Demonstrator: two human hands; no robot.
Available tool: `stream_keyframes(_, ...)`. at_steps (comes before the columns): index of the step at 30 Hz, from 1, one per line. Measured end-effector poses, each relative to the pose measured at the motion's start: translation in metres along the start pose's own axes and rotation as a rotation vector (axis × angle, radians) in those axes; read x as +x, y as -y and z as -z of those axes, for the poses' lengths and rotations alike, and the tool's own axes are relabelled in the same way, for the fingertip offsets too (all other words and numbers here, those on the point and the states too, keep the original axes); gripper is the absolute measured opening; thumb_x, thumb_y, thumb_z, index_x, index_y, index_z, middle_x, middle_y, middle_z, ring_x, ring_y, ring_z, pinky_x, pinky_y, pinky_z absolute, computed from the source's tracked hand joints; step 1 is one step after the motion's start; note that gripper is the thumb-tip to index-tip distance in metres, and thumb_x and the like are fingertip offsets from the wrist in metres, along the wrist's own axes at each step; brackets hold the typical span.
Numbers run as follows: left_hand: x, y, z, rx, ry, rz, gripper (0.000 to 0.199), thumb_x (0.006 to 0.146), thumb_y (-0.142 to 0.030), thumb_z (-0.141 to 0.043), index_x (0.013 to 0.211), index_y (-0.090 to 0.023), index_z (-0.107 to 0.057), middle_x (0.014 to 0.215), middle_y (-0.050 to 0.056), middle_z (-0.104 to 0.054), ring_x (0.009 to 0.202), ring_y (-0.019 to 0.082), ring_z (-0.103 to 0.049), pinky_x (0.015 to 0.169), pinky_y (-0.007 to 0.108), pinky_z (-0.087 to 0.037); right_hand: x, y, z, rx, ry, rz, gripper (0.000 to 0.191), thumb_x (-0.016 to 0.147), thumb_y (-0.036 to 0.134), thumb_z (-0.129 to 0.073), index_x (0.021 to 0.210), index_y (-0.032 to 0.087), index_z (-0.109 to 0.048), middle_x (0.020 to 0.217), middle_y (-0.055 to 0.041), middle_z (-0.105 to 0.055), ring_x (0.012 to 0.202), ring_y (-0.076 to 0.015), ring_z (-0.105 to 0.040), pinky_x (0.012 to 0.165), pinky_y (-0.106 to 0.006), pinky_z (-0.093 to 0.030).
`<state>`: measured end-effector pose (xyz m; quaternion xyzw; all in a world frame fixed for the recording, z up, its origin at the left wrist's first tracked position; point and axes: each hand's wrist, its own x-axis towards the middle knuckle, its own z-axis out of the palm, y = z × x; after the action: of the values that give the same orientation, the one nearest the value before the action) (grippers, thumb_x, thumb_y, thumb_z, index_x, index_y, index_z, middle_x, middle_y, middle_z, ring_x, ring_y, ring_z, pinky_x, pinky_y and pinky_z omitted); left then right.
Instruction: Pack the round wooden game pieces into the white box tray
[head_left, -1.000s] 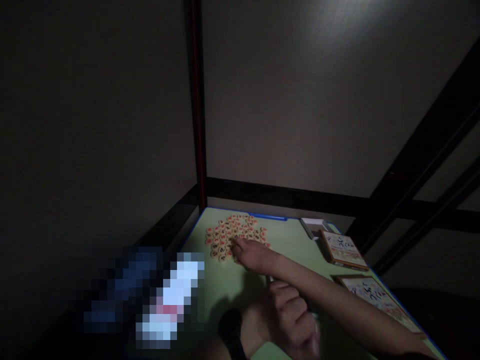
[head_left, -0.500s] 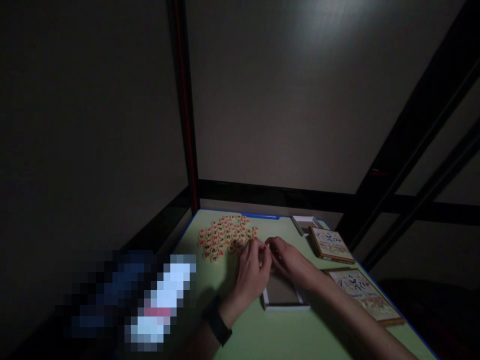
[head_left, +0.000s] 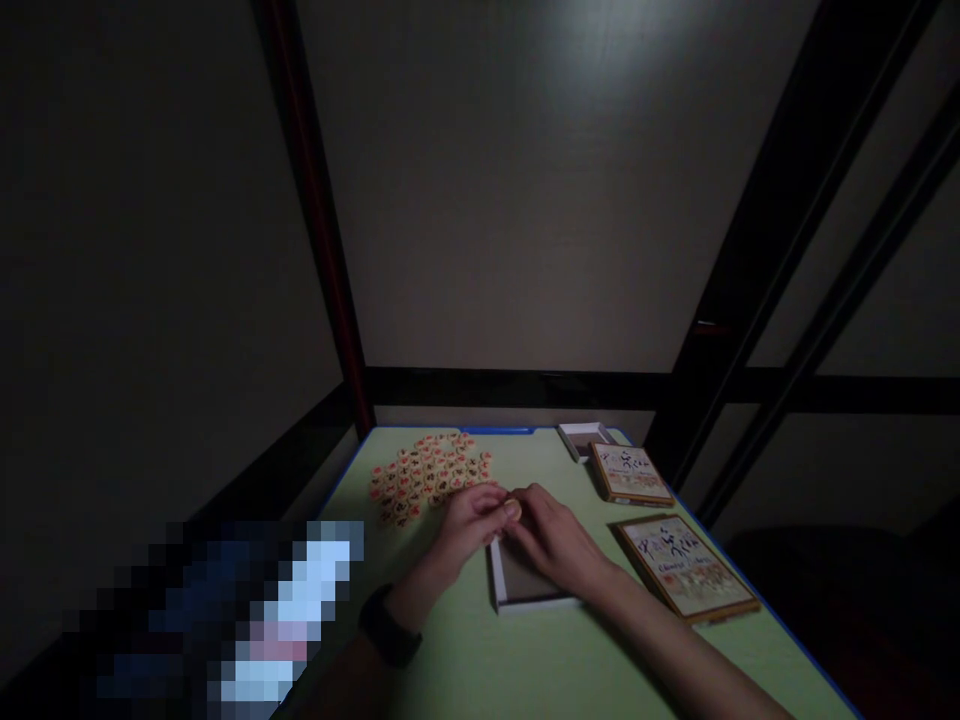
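My left hand (head_left: 471, 525), with a dark band on its wrist, is closed, thumb and fingers pinched on a pale round Chinese chess piece (head_left: 514, 509). Against the same piece, from the other side, press the curled fingers of my right hand (head_left: 553, 535). Both hands meet above the far end of an open, shallow box tray (head_left: 525, 584) with white walls and a brown bottom. Its far part is hidden under my hands. Just left of them, a flat cluster of round chess pieces (head_left: 429, 472) with red and black characters lies on the table.
On the right of the green table (head_left: 480, 665) lie two printed Chinese chess box lids, a near one (head_left: 694, 568) and a far one (head_left: 631, 473). Another shallow tray (head_left: 583, 437) stands behind the far lid. Beyond the table's back edge rises a wall (head_left: 495, 200).
The view has shifted, so the table sits further left. My hands have turned slightly, and the pale chess piece between my fingers shows more clearly.
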<state>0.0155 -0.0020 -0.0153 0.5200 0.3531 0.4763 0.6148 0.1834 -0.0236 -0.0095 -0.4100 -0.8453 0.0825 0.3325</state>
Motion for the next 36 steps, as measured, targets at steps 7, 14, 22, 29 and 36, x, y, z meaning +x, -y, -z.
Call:
stream_keyframes(7,-0.001,-0.002,0.003,-0.025,0.005,0.024,0.049,0.061,-0.047,-0.086,0.092,-0.010,-0.074,0.080,0.008,-0.071,0.060,0.010,-0.056,0.052,0.020,-0.038,0.000,-0.005,0.004,0.059,-0.036,0.028,0.015,0.097,0.026,-0.050,0.110,0.019,-0.055,0.094,-0.0073,-0.062,0.085,-0.0198,-0.062,0.076,-0.031,-0.051)
stream_keyframes(14,0.004,-0.001,0.009,-0.155,-0.096,0.070,0.052,0.052,-0.044,-0.091,0.089,-0.012,-0.076,0.083,0.008,-0.074,0.071,0.015,-0.064,0.065,0.024,-0.048,-0.001,-0.011,0.006,-0.050,-0.125,0.020,0.017,0.097,0.029,-0.049,0.109,0.018,-0.057,0.091,-0.0082,-0.063,0.079,-0.0204,-0.062,0.070,-0.032,-0.051)
stream_keyframes(22,0.002,-0.005,0.006,-0.143,-0.013,0.032,0.050,0.061,-0.052,-0.084,0.087,-0.010,-0.076,0.080,0.009,-0.071,0.072,0.015,-0.062,0.069,0.026,-0.048,-0.001,-0.011,0.006,-0.035,-0.216,0.071,0.019,0.097,0.034,-0.052,0.107,0.019,-0.060,0.092,-0.0087,-0.065,0.082,-0.0211,-0.063,0.071,-0.032,-0.052)
stream_keyframes(29,0.006,0.002,0.006,0.125,-0.060,-0.084,0.048,0.071,-0.057,-0.073,0.084,-0.012,-0.075,0.055,0.000,-0.060,0.049,0.010,-0.049,0.046,0.020,-0.034,-0.002,-0.016,-0.002,0.000,-0.173,0.074,0.022,0.097,0.033,-0.053,0.112,0.020,-0.062,0.094,-0.0092,-0.066,0.084,-0.0208,-0.064,0.075,-0.033,-0.054)
stream_keyframes(36,0.009,0.008,0.002,0.208,-0.054,-0.104,0.048,0.072,-0.062,-0.068,0.070,-0.014,-0.068,0.048,0.000,-0.058,0.039,0.009,-0.046,0.038,0.020,-0.029,-0.003,-0.013,-0.005,-0.100,-0.141,0.085,0.023,0.099,0.032,-0.047,0.112,0.018,-0.060,0.095,-0.0103,-0.066,0.084,-0.0212,-0.064,0.072,-0.032,-0.054)
